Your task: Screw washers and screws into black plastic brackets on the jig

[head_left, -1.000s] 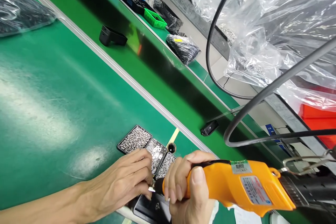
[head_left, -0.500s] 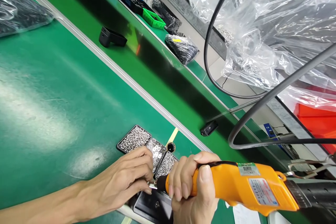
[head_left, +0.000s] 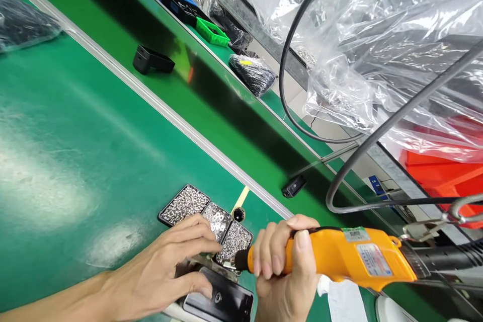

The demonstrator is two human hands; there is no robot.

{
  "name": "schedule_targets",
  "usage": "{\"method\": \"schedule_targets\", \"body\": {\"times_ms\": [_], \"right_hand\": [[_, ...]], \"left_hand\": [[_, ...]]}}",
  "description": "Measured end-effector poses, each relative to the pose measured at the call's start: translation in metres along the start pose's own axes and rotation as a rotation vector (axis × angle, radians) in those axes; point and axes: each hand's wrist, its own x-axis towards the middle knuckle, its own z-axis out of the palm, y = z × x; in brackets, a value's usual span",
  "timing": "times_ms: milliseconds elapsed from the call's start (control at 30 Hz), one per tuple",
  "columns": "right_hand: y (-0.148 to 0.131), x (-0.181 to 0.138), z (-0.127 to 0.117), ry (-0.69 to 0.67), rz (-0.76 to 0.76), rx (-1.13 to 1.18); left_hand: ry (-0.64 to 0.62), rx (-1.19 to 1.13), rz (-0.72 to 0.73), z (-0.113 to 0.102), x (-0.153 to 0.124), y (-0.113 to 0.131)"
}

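Observation:
My right hand [head_left: 282, 266] is wrapped round an orange electric screwdriver [head_left: 350, 259], whose black tip points left toward a small metal piece by my left fingertips. My left hand [head_left: 166, 269] rests on a flat black plastic part [head_left: 222, 302] at the bottom edge, thumb pressed on its top face, index finger stretched toward the screwdriver tip. Just behind the hands lies a black tray [head_left: 206, 219] with three compartments of small silver screws and washers.
A grey cable [head_left: 377, 136] loops from the screwdriver over the green conveyor belt [head_left: 75, 126]. Black parts [head_left: 153, 59] [head_left: 293, 186] lie on the belt beyond a metal rail. Bagged black items [head_left: 252, 73], blue and green bins [head_left: 211, 32] and clear plastic sheeting [head_left: 377, 60] stand behind.
The view shifted left and down. The screwdriver tip and my right hand lowered slightly toward the black part, and my left thumb now presses flat on that part, more of which shows.

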Motion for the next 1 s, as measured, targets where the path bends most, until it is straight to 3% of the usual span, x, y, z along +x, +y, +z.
{"method": "schedule_targets", "body": {"times_ms": [167,367,600,1000], "right_hand": [[0.016,0.025,-0.033,0.158,-0.116,-0.158],[0.062,0.048,-0.055,0.187,-0.155,-0.217],[0.097,0.049,-0.058,0.190,-0.135,-0.243],[0.111,0.046,-0.064,0.186,-0.098,-0.269]], "left_hand": [[-0.056,0.187,0.147,0.001,-0.009,0.000],[0.015,0.393,0.332,0.008,-0.021,-0.009],[-0.016,0.427,0.340,0.010,-0.023,-0.013],[-0.084,0.400,0.290,0.007,-0.019,-0.004]]}}
